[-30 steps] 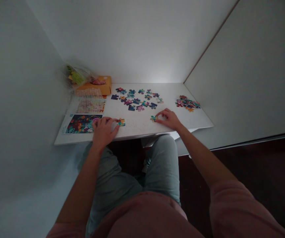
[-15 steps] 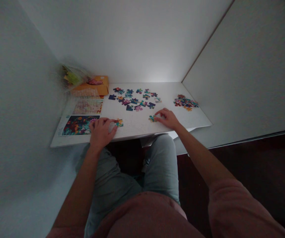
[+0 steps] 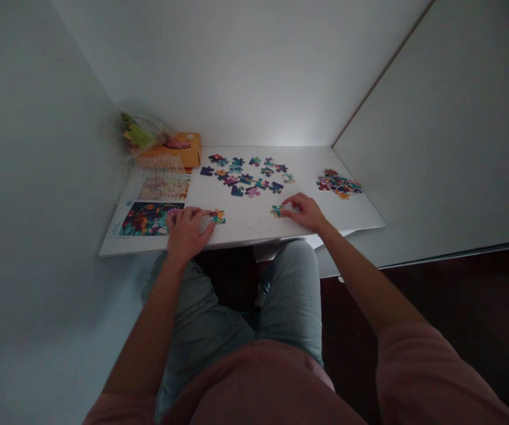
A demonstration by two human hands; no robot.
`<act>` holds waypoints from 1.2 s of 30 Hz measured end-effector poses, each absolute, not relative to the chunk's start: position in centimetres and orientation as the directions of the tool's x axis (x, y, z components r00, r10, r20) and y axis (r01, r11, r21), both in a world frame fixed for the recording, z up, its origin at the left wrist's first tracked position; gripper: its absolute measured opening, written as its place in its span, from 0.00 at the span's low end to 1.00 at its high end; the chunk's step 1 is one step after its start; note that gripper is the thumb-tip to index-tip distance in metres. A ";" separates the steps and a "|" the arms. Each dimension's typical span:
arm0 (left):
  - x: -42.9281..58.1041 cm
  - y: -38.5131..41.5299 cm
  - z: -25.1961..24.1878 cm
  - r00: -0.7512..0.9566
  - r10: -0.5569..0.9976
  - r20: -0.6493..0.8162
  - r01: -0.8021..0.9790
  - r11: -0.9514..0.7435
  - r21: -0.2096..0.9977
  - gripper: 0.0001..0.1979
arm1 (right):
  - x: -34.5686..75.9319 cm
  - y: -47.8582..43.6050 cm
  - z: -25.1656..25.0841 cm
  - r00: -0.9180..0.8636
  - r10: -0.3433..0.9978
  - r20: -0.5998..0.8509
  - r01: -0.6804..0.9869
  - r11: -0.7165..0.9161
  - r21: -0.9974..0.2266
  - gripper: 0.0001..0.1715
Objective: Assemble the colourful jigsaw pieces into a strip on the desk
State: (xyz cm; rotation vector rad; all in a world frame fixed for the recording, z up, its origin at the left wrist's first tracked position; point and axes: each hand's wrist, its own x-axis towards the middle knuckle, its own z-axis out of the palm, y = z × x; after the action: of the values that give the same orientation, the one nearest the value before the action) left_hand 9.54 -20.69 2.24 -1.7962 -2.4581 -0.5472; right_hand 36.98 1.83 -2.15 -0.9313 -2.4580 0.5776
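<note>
My left hand [image 3: 188, 233] rests near the desk's front edge, thumb and index finger curved onto a yellow and teal puzzle piece [image 3: 219, 216]. Its other fingers lie over the right side of a dark printed picture [image 3: 146, 219] with colourful plants. To the right, my right hand [image 3: 305, 212] pinches the right end of a teal and yellow puzzle piece [image 3: 276, 211], which lies on or just above the desktop. Between the two held pieces is a stretch of white desktop [image 3: 248, 221]. Beyond them lie several loose puzzle pieces [image 3: 246, 179], spread apart, mostly dark blue, teal and purple.
A heap of puzzle pieces [image 3: 338, 184] lies at the desk's right end. An orange box [image 3: 190, 154] stands at the back left, with a clear plastic bag [image 3: 142, 133] on it. A paler printed sheet [image 3: 163, 186] lies before the box. Walls enclose the desk behind and at left.
The whole view has shifted slightly, so the desk appears a little further right. Both hands stay at the same pieces, with hardly any motion over the desktop.
</note>
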 end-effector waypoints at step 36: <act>15.2 -21.1 0.6 -0.054 0.979 0.195 0.954 -0.007 0.301 0.21 | 36.8 1.7 -2.7 -0.680 0.701 0.217 0.557 0.686 -0.468 0.18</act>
State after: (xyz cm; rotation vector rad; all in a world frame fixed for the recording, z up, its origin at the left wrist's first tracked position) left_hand 15.23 -21.10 0.63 -2.2081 -2.2622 -0.5754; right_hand 36.82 1.74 -2.66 -0.9832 -2.5184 0.5200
